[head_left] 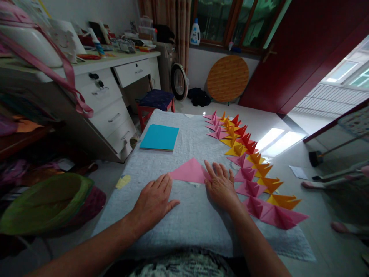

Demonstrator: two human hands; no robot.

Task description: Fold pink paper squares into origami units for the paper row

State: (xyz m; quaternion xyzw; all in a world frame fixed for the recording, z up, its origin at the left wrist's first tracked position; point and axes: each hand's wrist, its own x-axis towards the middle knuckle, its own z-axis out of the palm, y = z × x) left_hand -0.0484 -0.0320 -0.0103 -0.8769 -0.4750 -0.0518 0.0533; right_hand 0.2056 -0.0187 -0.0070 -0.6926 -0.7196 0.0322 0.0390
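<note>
A pink sheet of paper [190, 172], folded into a triangle, lies flat on the cloth-covered table [178, 227] with its peak pointing away from me. At its left corner lies my left hand [154, 198], palm down, fingers stretched out and thumb apart. My right hand [220, 184] rests flat on the right corner with its fingers spread, covering part of that edge. Just beyond my right hand stand rows of folded paper cranes, pink [250, 188], yellow [269, 184] and red [248, 142]. A stack of blue square paper [160, 137] sits farther back on the left.
A yellow patch [123, 181] shows at the table's left edge. Left of the table stands a green-lined basket [49, 204]. Behind are a white desk [115, 115], a stool [155, 100], an open washing machine [178, 81] and a round wooden board [227, 79].
</note>
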